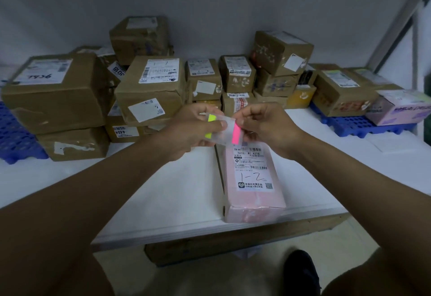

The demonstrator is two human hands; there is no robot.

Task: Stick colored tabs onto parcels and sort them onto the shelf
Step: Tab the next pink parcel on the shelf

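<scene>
Hands over table: my left hand (193,130) grips the tab sheet (222,130), my right hand (261,125) pinches its pink tab (236,134), above the pink parcel (253,179). A hasty peel could curl it.

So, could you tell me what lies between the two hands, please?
In the head view, a clear tab sheet spans the gap: the left hand grips its yellow tab end, and the right hand pinches the pink tab.
</scene>
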